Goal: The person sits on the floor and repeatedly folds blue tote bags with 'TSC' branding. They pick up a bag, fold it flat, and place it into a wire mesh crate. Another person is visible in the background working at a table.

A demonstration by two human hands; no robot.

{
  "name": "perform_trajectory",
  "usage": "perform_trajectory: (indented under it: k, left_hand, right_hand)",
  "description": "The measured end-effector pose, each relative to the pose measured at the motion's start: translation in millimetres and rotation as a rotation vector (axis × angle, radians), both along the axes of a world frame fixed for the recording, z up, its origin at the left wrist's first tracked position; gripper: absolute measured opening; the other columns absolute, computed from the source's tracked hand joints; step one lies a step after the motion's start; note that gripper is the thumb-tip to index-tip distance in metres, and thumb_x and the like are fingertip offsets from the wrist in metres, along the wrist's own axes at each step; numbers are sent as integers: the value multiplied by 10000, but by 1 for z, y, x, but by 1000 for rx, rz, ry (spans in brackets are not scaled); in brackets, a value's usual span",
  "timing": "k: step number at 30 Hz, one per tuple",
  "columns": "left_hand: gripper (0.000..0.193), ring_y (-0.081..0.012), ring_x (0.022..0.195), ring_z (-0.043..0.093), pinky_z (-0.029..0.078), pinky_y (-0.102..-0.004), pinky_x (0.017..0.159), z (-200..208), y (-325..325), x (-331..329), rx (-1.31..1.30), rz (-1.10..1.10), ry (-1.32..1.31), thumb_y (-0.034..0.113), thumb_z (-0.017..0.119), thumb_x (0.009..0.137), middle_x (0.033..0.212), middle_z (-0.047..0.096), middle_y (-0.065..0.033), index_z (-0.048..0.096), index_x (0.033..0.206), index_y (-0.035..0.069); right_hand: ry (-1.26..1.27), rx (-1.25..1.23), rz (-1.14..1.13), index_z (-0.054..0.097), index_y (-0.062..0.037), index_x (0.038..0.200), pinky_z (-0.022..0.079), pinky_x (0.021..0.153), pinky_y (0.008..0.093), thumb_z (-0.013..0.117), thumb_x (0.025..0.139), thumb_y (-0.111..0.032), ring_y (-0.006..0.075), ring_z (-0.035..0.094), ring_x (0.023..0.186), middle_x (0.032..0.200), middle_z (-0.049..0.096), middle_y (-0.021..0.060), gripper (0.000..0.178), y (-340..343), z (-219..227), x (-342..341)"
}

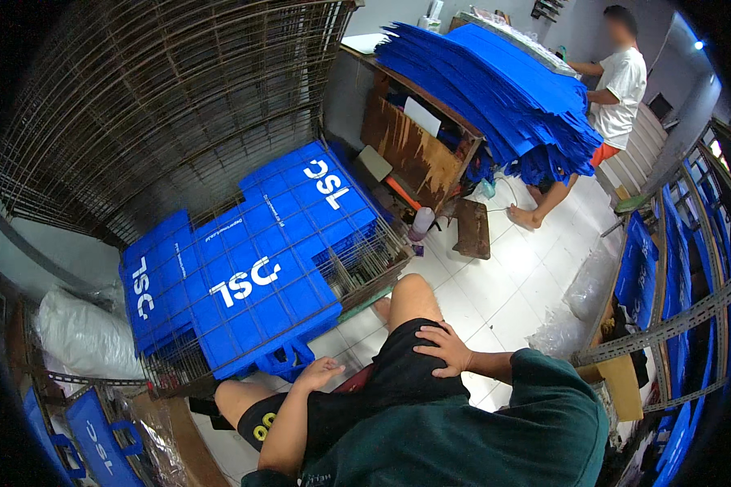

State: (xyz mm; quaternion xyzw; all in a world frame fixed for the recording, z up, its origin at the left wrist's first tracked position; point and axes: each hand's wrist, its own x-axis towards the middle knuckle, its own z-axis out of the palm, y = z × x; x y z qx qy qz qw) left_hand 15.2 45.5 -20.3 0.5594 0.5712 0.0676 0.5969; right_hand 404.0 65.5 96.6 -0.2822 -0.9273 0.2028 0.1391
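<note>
**Asker:** Blue bags [252, 268], where do they lie?

**Describer:** At about nine o'clock from the seated person's knees. They are flat, printed fabric bags, spread overlapping on a wire rack [365, 268] just in front of the person. One bag handle [288, 357] hangs off the near edge.

**Asker:** And the hands?

**Describer:** Neither holds anything. The left hand [317, 373] hangs loosely curled, fingers relaxed, just below that dangling handle, near it but not touching. The right hand [444, 349] lies palm down with fingers spread on the black shorts [382, 390] over the right thigh, as if resting.

**Asker:** Why are the bags laid like that?

**Describer:** Probably so each lies flat and face up on the open wire, within easy reach from the seat.

**Asker:** What else is around?

**Describer:** At one o'clock, a tall fanned stack of blue sheets [503, 89] sits on a worn wooden bench [414, 150], and a second person in a white shirt [621, 89] stands behind it. Wire shelving [138, 105] rises at eleven o'clock.

**Asker:** What can't you make out?

**Describer:** The stack covers the other person's hands. The fisheye rim darkens and bends the edges, cutting off more bags at seven o'clock and metal racking at three o'clock.
</note>
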Motion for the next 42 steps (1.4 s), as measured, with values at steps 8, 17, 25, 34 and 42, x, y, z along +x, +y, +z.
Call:
perform_trajectory:
  k: [8, 17, 25, 34, 42]
  left_hand:
    - [632, -260, 1063, 558, 432, -341, 902, 14, -2, 2, -23, 38, 23, 498, 639, 786, 1116, 592, -180, 544, 1163, 1]
    - [616, -263, 1086, 555, 429, -344, 910, 25, 2, 5, -5, 36, 108, 487, 627, 797, 1152, 590, -167, 520, 1207, 40]
    - [605, -261, 1059, 573, 441, -345, 895, 22, 0, 5, 17, 69, 58, 469, 640, 795, 1126, 605, -166, 524, 1195, 30]
    - [606, -266, 1044, 577, 446, -347, 886, 30, 1, 8, 18, 82, 39, 463, 646, 794, 1116, 607, -165, 526, 1183, 13]
    - [659, -269, 1071, 564, 437, -352, 901, 20, -1, 2, 33, 67, 68, 504, 631, 787, 1132, 600, -165, 501, 1215, 21]
  right_hand:
    - [-4, -2, -9, 494, -174, 1276, 183, 1012, 568, 452, 785, -593, 337, 303, 1298, 1362, 378, 158, 647, -2, 0, 0]
    - [-44, 11, -8, 468, -177, 1294, 185, 1021, 554, 462, 790, -563, 325, 303, 1301, 1354, 378, 152, 635, -1, 6, -7]
    - [25, -21, -50, 512, -172, 1265, 178, 1012, 536, 445, 776, -567, 331, 342, 1271, 1338, 411, 150, 632, -2, 2, -8]
    - [15, -11, -41, 492, -172, 1278, 173, 1020, 562, 404, 820, -567, 326, 309, 1299, 1357, 384, 150, 611, -4, 0, -1]
    - [42, -33, -54, 514, -160, 1262, 165, 1011, 551, 433, 774, -574, 330, 344, 1267, 1344, 404, 150, 646, -5, -3, -2]
